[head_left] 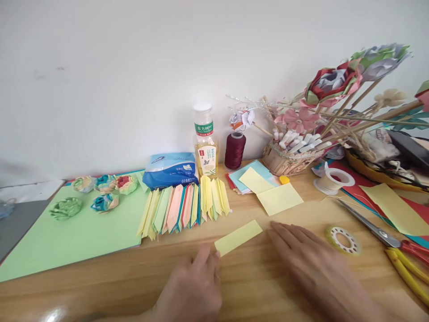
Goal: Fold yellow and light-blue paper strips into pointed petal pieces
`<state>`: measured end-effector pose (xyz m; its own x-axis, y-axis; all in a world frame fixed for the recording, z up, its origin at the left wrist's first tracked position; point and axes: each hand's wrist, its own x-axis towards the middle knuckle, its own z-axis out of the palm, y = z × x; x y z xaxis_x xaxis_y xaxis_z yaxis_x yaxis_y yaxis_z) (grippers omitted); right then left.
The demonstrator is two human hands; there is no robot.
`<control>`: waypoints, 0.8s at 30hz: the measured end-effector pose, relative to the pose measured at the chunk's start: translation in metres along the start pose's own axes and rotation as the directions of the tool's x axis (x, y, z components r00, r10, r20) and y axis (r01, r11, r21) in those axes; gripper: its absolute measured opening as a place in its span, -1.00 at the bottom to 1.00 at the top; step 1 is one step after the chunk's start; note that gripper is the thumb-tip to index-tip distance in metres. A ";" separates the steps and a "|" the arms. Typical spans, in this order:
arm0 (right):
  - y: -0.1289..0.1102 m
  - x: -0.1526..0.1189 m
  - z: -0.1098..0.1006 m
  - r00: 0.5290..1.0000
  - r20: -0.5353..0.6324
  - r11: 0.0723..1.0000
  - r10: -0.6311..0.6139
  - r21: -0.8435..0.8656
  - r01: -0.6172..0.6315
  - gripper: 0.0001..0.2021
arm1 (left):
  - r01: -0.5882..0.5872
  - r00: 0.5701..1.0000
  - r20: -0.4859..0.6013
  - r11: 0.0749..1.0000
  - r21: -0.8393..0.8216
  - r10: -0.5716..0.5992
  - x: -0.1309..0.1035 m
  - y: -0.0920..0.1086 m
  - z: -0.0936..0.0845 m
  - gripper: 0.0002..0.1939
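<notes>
My left hand [192,284] pinches the near left corner of a narrow strip of yellow paper [238,238] that lies over the wooden table. To the right of the strip, my right hand [306,257] rests low over the tabletop with its fingers stretched out, slightly blurred, holding nothing. Just beyond it are wider yellow paper sheets [280,198], partly on a stack of coloured paper [256,171]. A row of folded paper pieces [179,208] in yellow, green, pink and blue stands behind my left hand.
Several paper flowers [66,208] sit on green sheets [80,241] at left. Behind stand a tissue pack [170,171], bottle [205,147], maroon thread spool [235,151] and basket of markers [291,156]. At right lie a tape roll [343,240], white spool [333,180] and scissors [385,237].
</notes>
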<state>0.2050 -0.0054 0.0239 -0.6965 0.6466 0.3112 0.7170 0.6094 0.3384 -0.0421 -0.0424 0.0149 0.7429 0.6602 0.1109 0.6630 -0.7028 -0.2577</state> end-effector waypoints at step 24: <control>-0.010 0.020 0.013 0.985 -0.109 0.847 0.136 0.528 -0.059 -0.79 | -0.042 0.958 -0.286 0.972 -0.233 -0.027 0.029 -0.004 0.008 -0.59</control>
<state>0.1840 0.0071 0.0149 -0.5915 0.6696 0.4492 0.6638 0.7207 -0.2002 -0.0237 -0.0182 0.0113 0.7200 0.5757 0.3876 0.6345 -0.7723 -0.0316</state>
